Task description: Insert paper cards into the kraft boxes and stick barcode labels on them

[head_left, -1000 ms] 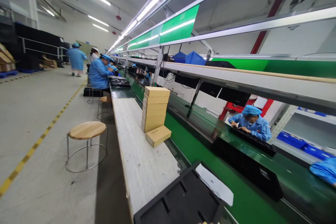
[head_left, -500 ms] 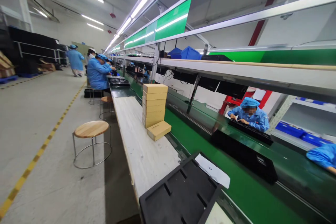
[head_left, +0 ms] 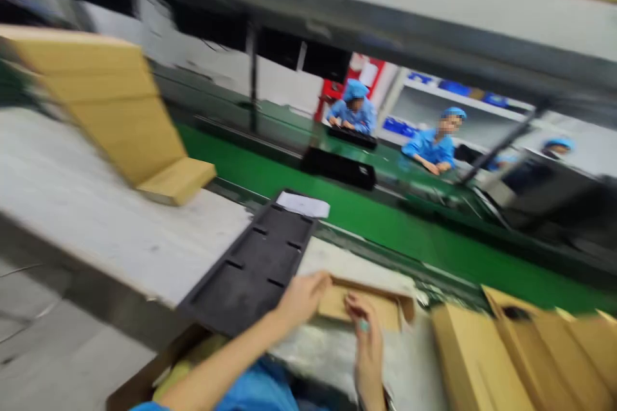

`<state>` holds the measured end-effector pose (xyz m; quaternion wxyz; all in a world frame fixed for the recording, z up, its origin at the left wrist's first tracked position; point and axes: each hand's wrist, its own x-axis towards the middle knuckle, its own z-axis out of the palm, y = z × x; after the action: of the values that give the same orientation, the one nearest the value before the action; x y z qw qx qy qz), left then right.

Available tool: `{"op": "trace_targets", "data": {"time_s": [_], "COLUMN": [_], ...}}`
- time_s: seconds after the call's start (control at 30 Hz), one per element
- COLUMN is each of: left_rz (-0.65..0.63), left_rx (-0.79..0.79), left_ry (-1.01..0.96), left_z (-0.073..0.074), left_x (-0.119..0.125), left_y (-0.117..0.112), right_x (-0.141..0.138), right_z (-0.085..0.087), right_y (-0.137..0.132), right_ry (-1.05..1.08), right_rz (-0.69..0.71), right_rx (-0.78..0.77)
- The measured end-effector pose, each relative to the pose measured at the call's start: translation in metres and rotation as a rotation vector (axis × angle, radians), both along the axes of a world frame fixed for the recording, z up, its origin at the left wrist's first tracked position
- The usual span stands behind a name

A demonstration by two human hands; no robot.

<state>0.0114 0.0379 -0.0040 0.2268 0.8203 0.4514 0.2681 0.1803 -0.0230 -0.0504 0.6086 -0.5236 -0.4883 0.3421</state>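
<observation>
A small brown cardboard box [head_left: 385,309] lies on the white worktop in front of me, its inside facing up. At its left end, the fingers of my left hand [head_left: 303,298] are closed on the edge. My right hand [head_left: 367,334] is over the box's near side, with bent, loosely spread fingers and nothing visible in them. Motion blurs both hands. To the left of the box is a black tray [head_left: 260,257] with raised ribs; a white paper sheet [head_left: 303,204] rests on its far end.
Stacked closed cardboard boxes [head_left: 110,103] stand on the worktop at left. Several more cardboard boxes [head_left: 482,353] are at right. Beyond runs a green conveyor belt [head_left: 385,225], with people in blue working across it. A shelf [head_left: 385,6] hangs overhead.
My view has swung right and down. Both hands, the box between them and the boxes at right have come into view. The box stack and black tray have shifted left in the picture.
</observation>
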Motion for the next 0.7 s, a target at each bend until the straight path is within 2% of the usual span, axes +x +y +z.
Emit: {"op": "trace_targets", "data": {"time_s": [0.07,0.13,0.2,0.3,0.4,0.47,0.57,0.63,0.7], "left_rz": [0.031,0.009,-0.041,-0.098,-0.132,-0.169,-0.264,-0.339,-0.362], "left_rx": [-0.068,-0.107,-0.126,-0.133,-0.128,-0.124,-0.125,-0.109,-0.049], "left_ry": [-0.078,-0.133,-0.164,-0.179,-0.179,-0.185,-0.198,-0.217,-0.254], "left_z": [-0.01,-0.014,-0.012,-0.007,-0.008,-0.01,-0.011,-0.009,-0.006], "left_x": [0.003,0.003,0.001,-0.003,-0.007,-0.011,-0.021,-0.027,-0.029], "left_y": [0.027,0.05,0.062,0.06,0.05,0.043,0.03,0.018,0.008], "right_x": [0.016,0.023,0.025,0.024,0.023,0.024,0.024,0.021,0.017], "right_z": [-0.008,-0.013,-0.012,0.001,0.015,0.015,-0.003,-0.024,-0.048], "right_y": [-0.028,-0.04,-0.041,-0.038,-0.037,-0.041,-0.058,-0.074,-0.09], "right_ry": [-0.437,-0.842,-1.032,-1.163,-1.254,-1.275,-1.25,-1.243,-1.219], "right_rz": [-0.127,-0.208,-0.254,-0.249,-0.186,-0.149,-0.153,-0.192,-0.228], "right_rx": [0.081,0.109,0.07,-0.03,-0.11,-0.098,-0.034,0.021,0.06]}}
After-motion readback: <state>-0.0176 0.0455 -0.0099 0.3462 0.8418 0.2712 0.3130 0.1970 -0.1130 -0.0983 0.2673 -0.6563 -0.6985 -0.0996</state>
